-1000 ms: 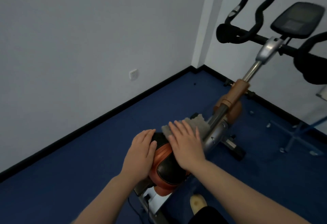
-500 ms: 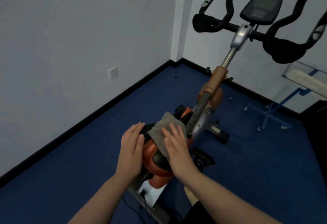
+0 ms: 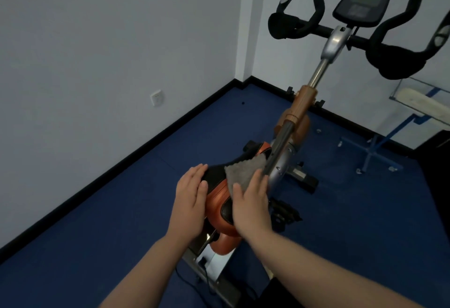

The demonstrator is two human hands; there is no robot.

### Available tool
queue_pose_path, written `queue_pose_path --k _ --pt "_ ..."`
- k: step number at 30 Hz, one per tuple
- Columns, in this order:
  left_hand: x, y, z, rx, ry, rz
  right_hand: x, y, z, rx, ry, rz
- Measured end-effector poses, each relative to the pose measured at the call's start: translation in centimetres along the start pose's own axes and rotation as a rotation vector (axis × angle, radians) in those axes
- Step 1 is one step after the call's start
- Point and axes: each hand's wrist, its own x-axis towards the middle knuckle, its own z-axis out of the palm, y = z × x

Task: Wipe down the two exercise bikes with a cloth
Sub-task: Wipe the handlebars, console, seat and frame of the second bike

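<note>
Head view | right hand (image 3: 252, 206) lying flat, fingers spread, pressing grey cloth (image 3: 244, 170) onto bike saddle (image 3: 220, 192) for wiping | left hand (image 3: 188, 204) lying flat, bracing saddle's side, likely steadying it

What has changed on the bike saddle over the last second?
The right hand has slid the grey cloth back along the saddle and forward again toward its nose. The left hand stays flat on the saddle's left side, steadying it. Nothing was let go.
</note>
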Motion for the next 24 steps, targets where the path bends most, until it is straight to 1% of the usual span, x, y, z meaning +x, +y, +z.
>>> queue_pose_path --k 2,4,7,9,12,13,16,18,20,24 --pt "0.0 0.5 0.6 -0.026 0.056 -0.051 -2.1 0.9 1.0 -0.122 0.021 -0.104" --pt "0.3 1.5 1.5 -0.055 0.139 -0.129 -1.8 1.1 1.2 -0.154 0.062 -0.125" --pt "0.9 3.0 2.4 -0.1 0.262 -0.224 0.9 -0.5 0.1 -0.054 0.077 0.057" --pt "1.0 3.6 2.7 -0.136 0.332 -0.256 0.5 -0.3 0.3 -0.017 0.058 0.072" --pt "0.9 3.9 3.2 -0.103 0.437 -0.255 -1.2 0.9 1.0 -0.066 0.014 -0.017" --pt "0.9 3.9 3.4 -0.086 0.464 -0.265 -0.5 1.0 0.8 -0.043 0.01 -0.006" --pt "1.1 4.1 3.9 -0.086 0.501 -0.303 4.0 0.1 0.0 0.101 0.011 0.144" --pt "1.2 3.9 4.1 -0.087 0.518 -0.287 6.4 -0.6 -0.3 0.127 0.03 0.207" --pt "1.2 3.7 4.1 -0.088 0.532 -0.278 7.8 -0.7 -0.3 0.107 0.076 0.182" --pt "1.3 3.6 4.3 -0.095 0.54 -0.276 11.4 -0.5 -1.6 0.053 0.205 -0.011"
